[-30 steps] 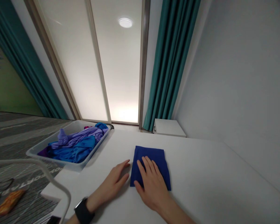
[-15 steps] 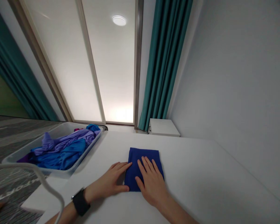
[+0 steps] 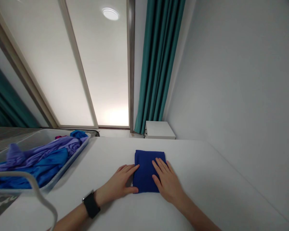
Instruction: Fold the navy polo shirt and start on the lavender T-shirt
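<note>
While the left hand (image 3: pixel 119 183) touches blue cloth (image 3: pixel 145 171), the right (image 3: pixel 169 184) slants over it.

Left hand (image 3: pixel 119 184): now touches the blue cloth (image 3: pixel 145 175), previously apart.
Right hand (image 3: pixel 170 184): lies at cloth's right side, previously mid-cloth.
Clothes bin (image 3: pixel 68 163): now cut off by view's left edge.

Beyond the left hand (image 3: pixel 121 181), from here I see frosted panels (image 3: pixel 98 70) with a round light (image 3: pixel 110 14), perhaps a reflection. Past the right hand (image 3: pixel 170 184), a teal curtain (image 3: pixel 156 64) hangs behind a white cabinet (image 3: pixel 159 129); pale wall (image 3: pixel 231 80) fills that side. Grey floor (image 3: pixel 1 207) lies well left of both.
</note>
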`<action>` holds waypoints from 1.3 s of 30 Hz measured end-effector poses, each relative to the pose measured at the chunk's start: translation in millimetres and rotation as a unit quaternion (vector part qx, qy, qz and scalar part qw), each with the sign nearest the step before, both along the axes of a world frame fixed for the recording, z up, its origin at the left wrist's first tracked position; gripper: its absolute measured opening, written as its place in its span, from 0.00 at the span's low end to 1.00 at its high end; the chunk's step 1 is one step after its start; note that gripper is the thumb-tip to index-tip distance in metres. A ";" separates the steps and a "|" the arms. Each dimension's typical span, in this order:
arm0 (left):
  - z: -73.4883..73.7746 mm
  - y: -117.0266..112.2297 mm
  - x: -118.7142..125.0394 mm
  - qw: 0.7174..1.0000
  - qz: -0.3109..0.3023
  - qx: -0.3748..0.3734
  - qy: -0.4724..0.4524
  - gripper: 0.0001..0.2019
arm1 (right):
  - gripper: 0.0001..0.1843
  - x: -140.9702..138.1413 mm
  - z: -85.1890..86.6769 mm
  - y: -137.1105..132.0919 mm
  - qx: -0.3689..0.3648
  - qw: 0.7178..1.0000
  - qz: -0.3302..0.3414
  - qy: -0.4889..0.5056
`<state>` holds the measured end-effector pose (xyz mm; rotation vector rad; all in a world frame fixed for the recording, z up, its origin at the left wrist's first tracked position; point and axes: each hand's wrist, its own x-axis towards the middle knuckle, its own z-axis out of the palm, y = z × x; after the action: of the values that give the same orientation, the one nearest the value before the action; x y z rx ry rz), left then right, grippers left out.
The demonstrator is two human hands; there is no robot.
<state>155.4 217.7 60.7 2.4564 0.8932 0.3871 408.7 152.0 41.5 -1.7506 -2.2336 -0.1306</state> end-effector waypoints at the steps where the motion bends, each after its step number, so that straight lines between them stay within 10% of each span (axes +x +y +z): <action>1: -1.8 3.6 4.3 1.000 -0.005 0.001 -0.004 0.41 | 0.28 9.4 -2.5 0.3 0.000 1.000 -0.011 0.001; 9: 9.7 43.9 26.8 0.995 -0.099 -0.023 0.001 0.39 | 0.27 50.3 -7.3 -12.0 0.017 1.000 -0.020 -0.001; 16: 8.6 35.2 31.8 0.992 -0.077 0.083 0.062 0.50 | 0.29 50.3 -1.7 -24.5 0.004 0.999 0.034 -0.003; 27: 15.6 44.5 30.7 0.968 -0.145 0.181 0.091 0.31 | 0.33 32.4 17.9 -32.2 -0.022 0.995 0.091 -0.017; 34: 0.5 80.3 34.1 0.979 0.034 0.199 0.034 0.25 | 0.32 4.0 5.6 -22.0 -0.018 0.996 0.081 -0.032; 39: -22.9 52.4 41.0 0.971 0.145 0.177 -0.064 0.23 | 0.30 -11.4 0.7 -13.3 -0.023 0.996 0.080 -0.026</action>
<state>196.3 270.1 37.8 2.5785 1.2189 0.8645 397.3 138.8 42.2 -1.6010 -2.4214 -0.0908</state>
